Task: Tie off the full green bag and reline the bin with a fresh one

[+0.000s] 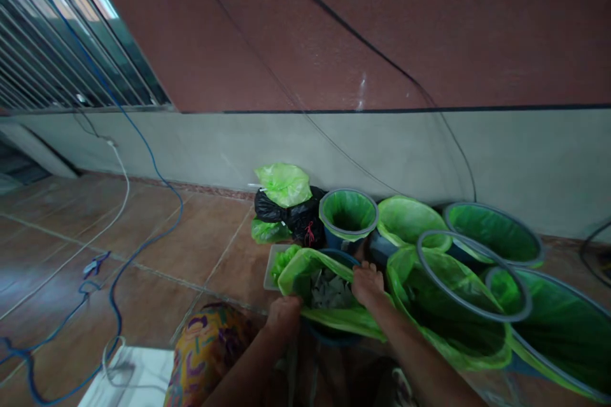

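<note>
A blue bin lined with a green plastic bag [305,270] sits on the floor right in front of me, with grey scraps [329,291] inside. My left hand [284,313] grips the near left edge of that bag. My right hand [367,283] holds the bag's right edge over the bin's rim. Both forearms reach forward from the bottom of the view.
Several more green-lined bins [347,213] [494,232] [472,280] crowd the right along the wall. Tied black [291,216] and green [284,183] bags lie behind. Blue [114,280] and white [119,197] cables run across the tiled floor at left. A patterned cloth [205,350] covers my knee.
</note>
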Motion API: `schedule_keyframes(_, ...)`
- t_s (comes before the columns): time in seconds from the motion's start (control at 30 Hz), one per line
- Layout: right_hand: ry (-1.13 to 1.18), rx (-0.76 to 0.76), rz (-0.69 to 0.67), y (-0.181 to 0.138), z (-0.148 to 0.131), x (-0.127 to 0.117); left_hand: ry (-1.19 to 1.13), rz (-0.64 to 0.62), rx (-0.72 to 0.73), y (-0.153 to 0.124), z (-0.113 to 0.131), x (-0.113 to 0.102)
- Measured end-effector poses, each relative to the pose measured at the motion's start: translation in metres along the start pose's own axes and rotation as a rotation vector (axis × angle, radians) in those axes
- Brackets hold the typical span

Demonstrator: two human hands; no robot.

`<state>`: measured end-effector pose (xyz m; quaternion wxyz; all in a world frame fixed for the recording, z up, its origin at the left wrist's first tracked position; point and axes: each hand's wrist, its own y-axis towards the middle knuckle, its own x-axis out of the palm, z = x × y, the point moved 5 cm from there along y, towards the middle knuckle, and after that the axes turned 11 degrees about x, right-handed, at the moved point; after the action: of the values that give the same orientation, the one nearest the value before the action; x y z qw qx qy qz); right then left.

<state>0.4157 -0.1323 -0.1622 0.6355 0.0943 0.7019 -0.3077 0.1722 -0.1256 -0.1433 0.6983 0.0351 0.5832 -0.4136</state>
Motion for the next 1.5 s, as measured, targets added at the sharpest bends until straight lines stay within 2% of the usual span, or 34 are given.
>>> schedule_keyframes(0.13, -0.016, 0.01, 0.011, 0.008, 0.008, 0.014, -0.051, 0.054, 0.04, 0.001, -0.008, 0.006)
schedule_keyframes(0.27, 0.15, 0.024, 0.002, 0.02, 0.021, 0.016, -0.062, 0.084, 0.041, 0.003, -0.008, 0.013)
schedule_keyframes(0.5, 0.579, 0.04, 0.034, 0.036, 0.037, -0.016, -0.07, 0.144, 0.091, 0.001, -0.002, 0.01)
schedule_keyframes(0.63, 0.679, 0.001, 0.02, 0.038, 0.044, -0.031, -0.087, 0.133, 0.078, -0.002, 0.002, 0.007)
schedule_keyframes(0.77, 0.723, -0.016, -0.008, 0.037, 0.047, -0.034, -0.107, 0.161, 0.087, -0.004, 0.006, 0.0)
schedule_keyframes(1.1, 0.733, -0.022, -0.055, 0.027, 0.054, -0.02, -0.023, 0.137, -0.001, -0.006, 0.013, -0.022)
schedule_keyframes(1.5, 0.927, 0.004, -0.069, 0.028, 0.057, -0.011, -0.077, 0.201, 0.032, -0.012, 0.026, -0.07)
